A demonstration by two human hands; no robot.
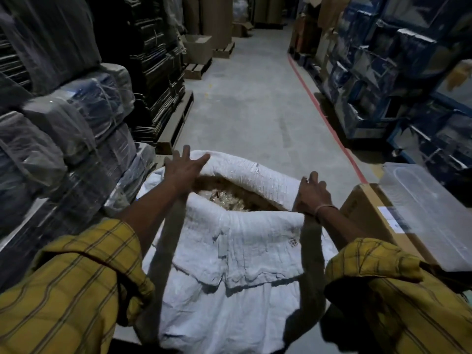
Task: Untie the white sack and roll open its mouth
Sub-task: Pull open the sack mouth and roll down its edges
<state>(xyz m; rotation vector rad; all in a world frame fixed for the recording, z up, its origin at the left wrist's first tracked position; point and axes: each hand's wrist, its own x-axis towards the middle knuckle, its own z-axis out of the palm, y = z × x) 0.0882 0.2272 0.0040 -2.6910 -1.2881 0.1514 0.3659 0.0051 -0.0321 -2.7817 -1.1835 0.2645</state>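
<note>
The white sack (229, 251) is stood on the floor, left of the cardboard box (367, 215). Its rolled rim is pressed by the spread left hand (182, 172) and pinched by the right hand (313, 194). Uneven rolling could tip it, spilling contents.

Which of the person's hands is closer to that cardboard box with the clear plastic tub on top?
The right hand. It rests on the right side of the white sack's rolled rim, just beside the cardboard box. The left hand is on the far left of the rim, across the mouth.
</note>
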